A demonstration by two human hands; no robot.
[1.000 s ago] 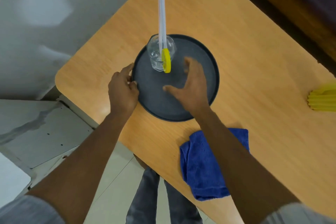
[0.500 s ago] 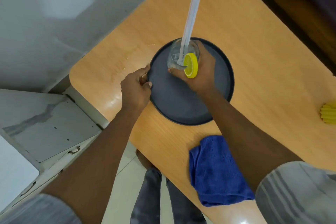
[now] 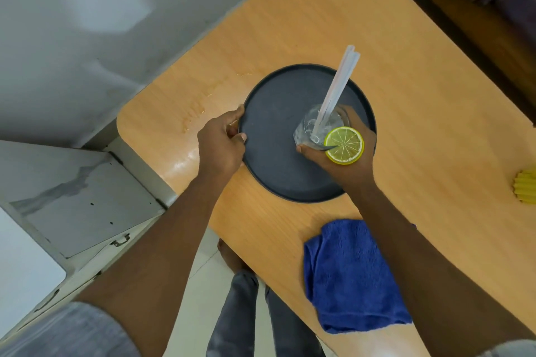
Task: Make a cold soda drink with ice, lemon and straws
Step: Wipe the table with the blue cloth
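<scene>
Two hands at work: one on the tray, one on the glass.

Your left hand point(image 3: 222, 145) grips the left rim of the round dark tray point(image 3: 269, 153) at frame centre; your right hand point(image 3: 346, 159) wraps the clear glass point(image 3: 311, 132) on the tray's right side. Two white straws point(image 3: 338, 87) lean out of it, a lemon slice point(image 3: 344, 145) sits on its rim. Lower right on the wooden tabletop point(image 3: 406, 81) lies a blue cloth point(image 3: 352, 275).

Both arms are reaching forward, the left hand point(image 3: 222, 143) is gripping with curled fingers, the right hand point(image 3: 346, 161) is clasping.
</scene>
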